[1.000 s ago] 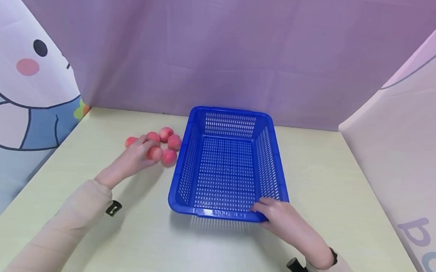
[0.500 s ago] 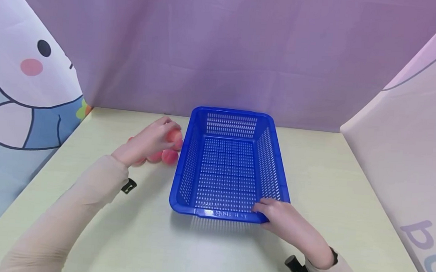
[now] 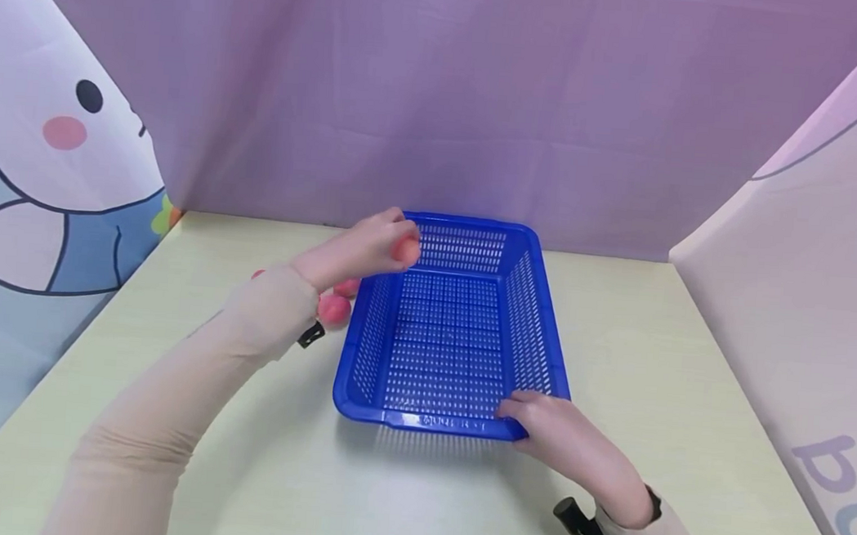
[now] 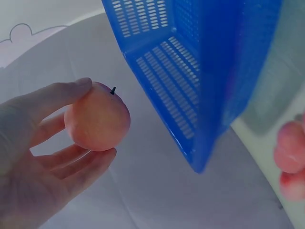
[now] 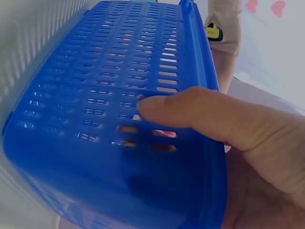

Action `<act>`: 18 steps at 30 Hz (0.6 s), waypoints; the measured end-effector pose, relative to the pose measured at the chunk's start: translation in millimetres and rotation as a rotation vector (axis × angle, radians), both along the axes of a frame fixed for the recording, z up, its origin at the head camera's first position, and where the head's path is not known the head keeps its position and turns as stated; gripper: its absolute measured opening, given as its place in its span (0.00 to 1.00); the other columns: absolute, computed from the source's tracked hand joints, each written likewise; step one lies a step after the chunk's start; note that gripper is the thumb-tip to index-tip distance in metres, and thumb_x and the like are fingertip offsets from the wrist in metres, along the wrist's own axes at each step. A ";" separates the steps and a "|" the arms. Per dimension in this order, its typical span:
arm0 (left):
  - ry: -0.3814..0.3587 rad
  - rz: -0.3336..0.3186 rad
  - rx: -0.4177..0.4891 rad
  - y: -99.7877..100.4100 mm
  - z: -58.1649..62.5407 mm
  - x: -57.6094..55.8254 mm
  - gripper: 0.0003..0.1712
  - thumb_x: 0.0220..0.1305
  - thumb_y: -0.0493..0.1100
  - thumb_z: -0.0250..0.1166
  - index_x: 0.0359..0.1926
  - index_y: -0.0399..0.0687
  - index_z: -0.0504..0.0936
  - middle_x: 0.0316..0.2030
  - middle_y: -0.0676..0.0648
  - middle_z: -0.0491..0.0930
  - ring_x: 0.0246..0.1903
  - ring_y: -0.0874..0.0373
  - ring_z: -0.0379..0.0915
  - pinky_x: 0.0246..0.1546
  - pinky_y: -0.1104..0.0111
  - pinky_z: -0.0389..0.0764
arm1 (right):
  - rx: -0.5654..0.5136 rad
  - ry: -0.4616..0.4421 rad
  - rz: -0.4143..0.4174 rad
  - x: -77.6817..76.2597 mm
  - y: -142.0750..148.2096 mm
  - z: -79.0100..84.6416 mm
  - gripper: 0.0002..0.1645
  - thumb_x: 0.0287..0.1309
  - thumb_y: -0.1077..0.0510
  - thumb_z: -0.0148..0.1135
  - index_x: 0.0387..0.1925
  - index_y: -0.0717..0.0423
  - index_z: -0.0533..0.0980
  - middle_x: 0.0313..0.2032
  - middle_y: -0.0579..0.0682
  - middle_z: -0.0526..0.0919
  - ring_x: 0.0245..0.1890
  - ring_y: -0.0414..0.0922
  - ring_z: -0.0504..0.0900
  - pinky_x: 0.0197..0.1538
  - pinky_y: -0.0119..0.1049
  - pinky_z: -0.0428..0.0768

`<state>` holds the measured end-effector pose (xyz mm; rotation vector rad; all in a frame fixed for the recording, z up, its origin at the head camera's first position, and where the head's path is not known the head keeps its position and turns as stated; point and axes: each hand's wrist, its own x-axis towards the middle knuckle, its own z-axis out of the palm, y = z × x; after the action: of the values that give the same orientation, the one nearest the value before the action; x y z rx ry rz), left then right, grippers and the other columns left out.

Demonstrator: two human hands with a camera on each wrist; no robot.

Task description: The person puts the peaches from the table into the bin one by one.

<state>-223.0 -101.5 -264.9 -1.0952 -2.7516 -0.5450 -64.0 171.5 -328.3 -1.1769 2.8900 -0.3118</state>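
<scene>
So we've got the left hand (image 3: 367, 247) curled around a peach-looking fruit (image 3: 406, 251), thumb on one side and fingers on the other, and from the head view it's at the far left corner of the blue basket (image 3: 434, 422). Our read is that this is the carry-over step, and the next move calls for getting the fruit properly inside the rim, lowering it, then letting go gently so it doesn't roll around. The left wrist view shows the fruit apart from the basket wall, though how high it is we can't really tell. Meanwhile the right hand (image 3: 547, 426) grips the near right corner, thumb inside the wall. As for contents, all we can make out is bare mesh floor. More pink fruits (image 3: 334, 311) sit just left of the basket, partly hidden behind the left sleeve (image 3: 263, 315).
</scene>
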 end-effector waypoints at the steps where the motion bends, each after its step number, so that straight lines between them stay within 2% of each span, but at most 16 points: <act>1: -0.003 -0.004 -0.009 4.5 1.6 -1.1 0.17 0.47 0.36 0.63 0.42 0.36 0.75 0.36 0.38 0.70 0.34 0.48 0.69 0.34 0.62 0.75 | 0.000 -0.002 0.000 0.0 -0.1 0.0 0.15 0.34 0.63 0.70 0.31 0.56 0.78 0.29 0.48 0.79 0.29 0.43 0.78 0.33 0.35 0.78; 7: -0.094 0.014 -0.111 34.4 8.3 -6.9 0.19 0.51 0.38 0.62 0.46 0.39 0.74 0.41 0.40 0.70 0.36 0.49 0.69 0.37 0.64 0.74 | 0.000 -0.005 0.003 0.7 -0.1 1.2 0.14 0.34 0.63 0.70 0.30 0.56 0.78 0.29 0.48 0.79 0.29 0.43 0.78 0.33 0.35 0.78; 10: -0.116 -0.005 -0.156 49.8 7.4 -11.1 0.19 0.51 0.39 0.62 0.46 0.40 0.75 0.41 0.40 0.70 0.36 0.51 0.69 0.37 0.65 0.74 | 0.004 -0.010 -0.002 2.6 0.0 2.0 0.14 0.34 0.64 0.70 0.30 0.56 0.78 0.28 0.48 0.79 0.29 0.43 0.78 0.33 0.35 0.78; 18: -0.203 -0.030 -0.179 83.0 0.1 -22.6 0.20 0.55 0.40 0.60 0.50 0.43 0.72 0.43 0.44 0.69 0.37 0.55 0.67 0.40 0.69 0.72 | 0.009 -0.005 0.000 5.4 -0.5 2.6 0.15 0.33 0.64 0.70 0.30 0.56 0.78 0.28 0.48 0.78 0.29 0.43 0.78 0.32 0.35 0.78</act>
<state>-245.6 -18.5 -264.8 -1.1807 -3.0139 -0.4422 -58.6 171.0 -325.6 -1.1734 2.8835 -0.3019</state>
